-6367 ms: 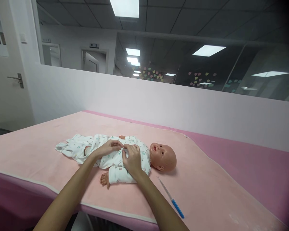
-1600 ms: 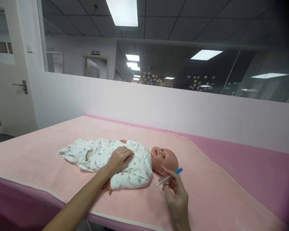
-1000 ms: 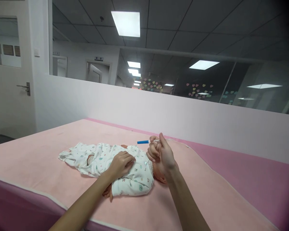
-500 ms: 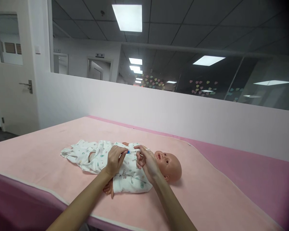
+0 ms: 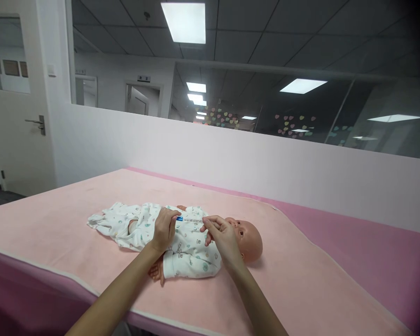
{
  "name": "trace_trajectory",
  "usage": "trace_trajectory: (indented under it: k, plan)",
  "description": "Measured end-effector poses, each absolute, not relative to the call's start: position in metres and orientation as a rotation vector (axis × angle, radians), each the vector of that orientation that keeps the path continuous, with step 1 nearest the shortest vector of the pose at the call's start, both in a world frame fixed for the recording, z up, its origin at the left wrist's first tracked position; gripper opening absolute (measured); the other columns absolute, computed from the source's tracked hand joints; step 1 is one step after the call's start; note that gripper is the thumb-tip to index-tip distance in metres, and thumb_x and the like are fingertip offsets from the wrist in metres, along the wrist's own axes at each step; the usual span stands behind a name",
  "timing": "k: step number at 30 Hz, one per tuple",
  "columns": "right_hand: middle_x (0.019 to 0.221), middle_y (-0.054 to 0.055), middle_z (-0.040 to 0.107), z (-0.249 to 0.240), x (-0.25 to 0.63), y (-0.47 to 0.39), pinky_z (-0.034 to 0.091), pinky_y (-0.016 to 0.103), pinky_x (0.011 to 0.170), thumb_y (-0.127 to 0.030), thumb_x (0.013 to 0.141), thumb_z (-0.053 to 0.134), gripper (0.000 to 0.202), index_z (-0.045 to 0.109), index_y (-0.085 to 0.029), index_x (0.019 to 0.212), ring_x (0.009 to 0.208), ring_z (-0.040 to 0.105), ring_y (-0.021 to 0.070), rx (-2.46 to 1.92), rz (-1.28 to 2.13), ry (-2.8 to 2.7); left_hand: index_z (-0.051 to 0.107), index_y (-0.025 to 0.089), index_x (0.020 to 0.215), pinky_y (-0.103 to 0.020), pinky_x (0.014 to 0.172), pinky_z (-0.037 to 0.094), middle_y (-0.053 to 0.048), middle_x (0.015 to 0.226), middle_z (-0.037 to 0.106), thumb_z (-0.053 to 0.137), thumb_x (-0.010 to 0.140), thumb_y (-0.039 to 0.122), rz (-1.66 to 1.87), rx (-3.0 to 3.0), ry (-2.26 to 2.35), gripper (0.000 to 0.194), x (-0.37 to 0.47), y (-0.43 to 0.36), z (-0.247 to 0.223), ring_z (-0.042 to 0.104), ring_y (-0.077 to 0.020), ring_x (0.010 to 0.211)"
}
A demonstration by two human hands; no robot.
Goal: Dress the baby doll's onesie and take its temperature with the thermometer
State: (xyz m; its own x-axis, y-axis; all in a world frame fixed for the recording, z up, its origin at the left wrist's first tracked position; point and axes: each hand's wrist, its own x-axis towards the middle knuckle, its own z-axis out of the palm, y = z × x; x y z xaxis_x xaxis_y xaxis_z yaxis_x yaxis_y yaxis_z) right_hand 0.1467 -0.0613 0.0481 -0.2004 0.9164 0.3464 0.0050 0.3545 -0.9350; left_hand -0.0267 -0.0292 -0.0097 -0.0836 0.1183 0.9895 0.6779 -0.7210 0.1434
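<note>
Above the doll's chest I hold a thin glass thermometer level between both hands. My left hand is closed, thumb and fingers pinching its blue end. My right hand pinches the clear end between thumb and fingertips, the other fingers curled. Under my hands a baby doll lies on its back, head to the right. White printed clothes cover its body. My right hand hides part of its face.
A pink padded mat with a white edge covers the table. Behind it runs a low white wall under a wide window. A door with a metal handle stands at the left.
My right hand has shifted from having the thermometer pass across its fingers to pinching its clear end. My left hand has moved slightly left with the blue end.
</note>
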Motion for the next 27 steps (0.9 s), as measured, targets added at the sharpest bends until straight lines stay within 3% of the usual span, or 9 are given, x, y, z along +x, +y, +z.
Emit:
trace_trajectory:
  k: [7,12,17,20,22,24,27]
  plan:
    - [0.055,-0.005,0.055,0.046,0.139,-0.063,0.036,0.020,0.041,-0.046,0.072,0.059,0.030,0.049,-0.018,0.074,0.036,0.042,0.0053,-0.806,1.303,-1.430,0.049,0.016,0.091,-0.027,0.062,0.041,-0.004,0.074,0.052,0.031,0.089,0.017,-1.965,-1.742,-0.748,0.019,-0.027,-0.026,-0.012,0.047,-0.0132,0.067]
    - [0.052,-0.006,0.046,0.048,0.129,-0.062,0.036,0.017,0.042,-0.043,0.070,0.063,0.032,0.044,-0.018,0.066,0.041,0.039,0.0042,-0.692,1.555,-1.164,0.045,0.017,0.101,-0.028,0.062,0.041,-0.003,0.073,0.048,0.034,0.087,0.014,-1.799,-1.911,-0.631,0.018,-0.024,-0.026,-0.016,0.045,-0.0137,0.068]
    - [0.046,-0.009,0.036,0.109,0.159,-0.054,0.026,0.013,0.034,-0.036,0.074,0.060,0.027,0.043,-0.018,0.063,0.037,0.031,0.0021,-0.556,1.371,-1.085,0.032,0.018,0.119,-0.033,0.068,0.042,-0.003,0.080,0.044,0.036,0.087,0.019,-1.898,-1.775,-0.695,0.033,-0.027,-0.022,-0.016,0.044,-0.0142,0.073]
    - [0.043,-0.011,0.025,0.153,0.193,-0.055,0.021,0.012,0.033,-0.029,0.079,0.054,0.025,0.040,-0.019,0.061,0.035,0.020,0.0019,-0.273,1.232,-1.113,0.030,0.019,0.121,-0.033,0.071,0.041,-0.003,0.080,0.043,0.035,0.088,0.020,-1.975,-1.694,-0.826,0.033,-0.029,-0.020,-0.015,0.044,-0.0137,0.073]
    - [0.042,-0.011,0.021,0.166,0.208,-0.055,0.018,0.012,0.031,-0.034,0.083,0.047,0.025,0.042,-0.020,0.063,0.034,0.016,0.0030,-0.245,1.103,-1.255,0.032,0.019,0.120,-0.033,0.071,0.041,-0.003,0.080,0.044,0.035,0.088,0.021,-1.944,-1.731,-0.854,0.032,-0.029,-0.020,-0.015,0.044,-0.0137,0.072]
    - [0.041,-0.011,0.023,0.162,0.212,-0.054,0.017,0.014,0.031,-0.044,0.083,0.041,0.031,0.045,-0.021,0.064,0.033,0.018,0.0036,-0.385,1.028,-1.482,0.034,0.018,0.118,-0.032,0.070,0.041,-0.003,0.079,0.044,0.037,0.087,0.020,-1.870,-1.803,-0.852,0.032,-0.028,-0.021,-0.015,0.044,-0.0139,0.072]
    - [0.044,-0.008,0.037,0.144,0.206,-0.050,0.022,0.017,0.033,-0.048,0.076,0.052,0.033,0.051,-0.018,0.062,0.035,0.031,0.0039,-0.702,0.959,-1.812,0.038,0.017,0.115,-0.031,0.069,0.040,-0.003,0.077,0.046,0.040,0.085,0.018,-1.782,-1.866,-0.894,0.030,-0.027,-0.024,-0.014,0.043,-0.0142,0.071]
